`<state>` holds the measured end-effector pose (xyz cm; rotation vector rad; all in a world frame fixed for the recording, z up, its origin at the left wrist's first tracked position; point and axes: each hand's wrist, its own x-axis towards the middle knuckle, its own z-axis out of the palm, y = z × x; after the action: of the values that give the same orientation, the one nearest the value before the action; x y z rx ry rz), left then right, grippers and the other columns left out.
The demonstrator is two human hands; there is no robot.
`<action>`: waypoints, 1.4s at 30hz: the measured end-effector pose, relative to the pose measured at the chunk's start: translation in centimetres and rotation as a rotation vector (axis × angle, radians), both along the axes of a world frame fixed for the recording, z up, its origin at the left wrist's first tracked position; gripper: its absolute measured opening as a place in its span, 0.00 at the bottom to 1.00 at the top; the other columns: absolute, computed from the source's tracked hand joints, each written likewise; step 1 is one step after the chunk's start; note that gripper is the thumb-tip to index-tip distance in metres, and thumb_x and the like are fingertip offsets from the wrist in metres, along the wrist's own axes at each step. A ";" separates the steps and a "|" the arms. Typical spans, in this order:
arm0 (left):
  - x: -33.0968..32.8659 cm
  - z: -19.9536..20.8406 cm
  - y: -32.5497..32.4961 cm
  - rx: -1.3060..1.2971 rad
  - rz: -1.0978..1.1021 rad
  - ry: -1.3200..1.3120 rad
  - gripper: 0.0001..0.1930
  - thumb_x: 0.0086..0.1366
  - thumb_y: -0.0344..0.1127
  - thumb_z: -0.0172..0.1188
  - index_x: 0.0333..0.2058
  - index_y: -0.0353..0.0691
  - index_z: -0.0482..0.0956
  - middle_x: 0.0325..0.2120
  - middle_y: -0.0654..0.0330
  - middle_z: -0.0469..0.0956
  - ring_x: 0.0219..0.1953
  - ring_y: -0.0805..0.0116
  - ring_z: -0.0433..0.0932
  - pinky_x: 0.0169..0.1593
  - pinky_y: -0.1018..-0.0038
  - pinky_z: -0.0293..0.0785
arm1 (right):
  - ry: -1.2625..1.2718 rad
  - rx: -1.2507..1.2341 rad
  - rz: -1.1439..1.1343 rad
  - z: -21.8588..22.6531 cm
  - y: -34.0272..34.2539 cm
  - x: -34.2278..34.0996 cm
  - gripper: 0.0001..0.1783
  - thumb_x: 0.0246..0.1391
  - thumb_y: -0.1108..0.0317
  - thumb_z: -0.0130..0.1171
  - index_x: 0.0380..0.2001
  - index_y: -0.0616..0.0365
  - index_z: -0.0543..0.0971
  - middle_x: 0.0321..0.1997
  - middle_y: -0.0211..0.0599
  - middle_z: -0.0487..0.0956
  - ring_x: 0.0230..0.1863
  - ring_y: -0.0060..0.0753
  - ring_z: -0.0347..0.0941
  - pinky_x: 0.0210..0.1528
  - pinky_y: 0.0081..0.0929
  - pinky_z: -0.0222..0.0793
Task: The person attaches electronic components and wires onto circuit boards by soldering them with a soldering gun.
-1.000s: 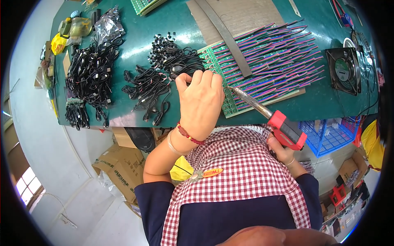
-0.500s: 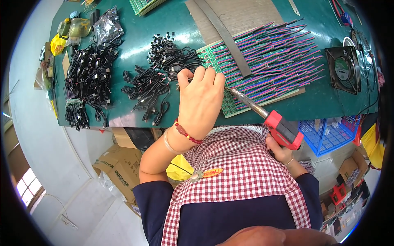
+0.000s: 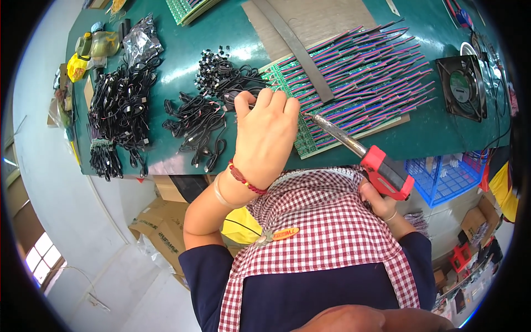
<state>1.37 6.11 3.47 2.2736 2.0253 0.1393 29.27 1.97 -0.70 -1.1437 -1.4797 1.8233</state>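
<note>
My left hand (image 3: 267, 130) is closed in a pinch over the left edge of a green circuit board panel (image 3: 301, 135). A black cable (image 3: 251, 105) shows between its thumb and fingers; the fingertips themselves are hidden. In my right hand (image 3: 379, 200) is a soldering iron (image 3: 354, 145) with a red and black handle. Its metal tip points left and reaches the board beside my left fingers. Rows of red, blue and black wires (image 3: 381, 72) lie across the panel, with a flat metal bar (image 3: 301, 52) over them.
Loose black cables (image 3: 196, 119) lie left of the board, and a larger cable bundle (image 3: 119, 105) sits farther left. A square black fan (image 3: 461, 87) stands at the right. Below the table's right edge is a blue plastic basket (image 3: 442, 180). More green boards (image 3: 188, 10) lie at the back.
The view has shifted slightly. My left hand sits a little farther left in the picture, and the iron's handle a little to the right. Both hands keep their grip.
</note>
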 end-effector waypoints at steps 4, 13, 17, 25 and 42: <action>-0.1 0.4 -0.3 0.025 0.007 -0.058 0.03 0.52 0.30 0.56 0.23 0.43 0.71 0.22 0.62 0.69 0.32 0.66 0.70 0.45 0.63 0.58 | -0.002 0.003 0.004 0.0 0.0 0.1 0.12 0.53 0.73 0.53 0.40 0.66 0.71 0.24 0.34 0.73 0.20 0.20 0.66 0.23 0.19 0.63; 0.4 -0.5 -1.1 0.063 0.106 -0.011 0.05 0.51 0.30 0.58 0.21 0.43 0.70 0.19 0.63 0.69 0.29 0.67 0.70 0.43 0.66 0.59 | -0.038 -0.008 -0.015 -0.3 -0.6 -0.1 0.11 0.52 0.75 0.53 0.40 0.64 0.72 0.23 0.31 0.72 0.21 0.19 0.67 0.24 0.19 0.63; 0.9 -1.0 -1.1 0.122 0.195 0.045 0.06 0.51 0.30 0.59 0.23 0.44 0.69 0.20 0.64 0.67 0.28 0.67 0.69 0.42 0.66 0.58 | -0.017 -0.004 0.026 -0.4 -0.2 -0.2 0.10 0.52 0.76 0.54 0.39 0.64 0.72 0.23 0.31 0.73 0.21 0.18 0.67 0.24 0.18 0.63; 1.5 -0.4 -1.1 0.178 0.092 -0.138 0.04 0.51 0.29 0.58 0.25 0.45 0.71 0.21 0.63 0.64 0.30 0.67 0.69 0.42 0.66 0.58 | -0.051 -0.160 -0.044 0.6 0.1 0.8 0.11 0.49 0.71 0.61 0.37 0.59 0.75 0.36 0.31 0.74 0.36 0.25 0.70 0.37 0.27 0.66; 2.6 -2.4 -0.5 0.296 0.256 -0.135 0.07 0.46 0.27 0.57 0.20 0.42 0.66 0.18 0.63 0.67 0.22 0.62 0.66 0.39 0.66 0.58 | 0.119 0.016 -0.232 1.2 1.4 0.2 0.10 0.45 0.72 0.65 0.32 0.59 0.77 0.25 0.26 0.78 0.27 0.16 0.71 0.32 0.19 0.66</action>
<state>3.98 5.60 1.05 2.0704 2.3446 0.6323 29.44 3.32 0.49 -1.1277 -1.2372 1.6869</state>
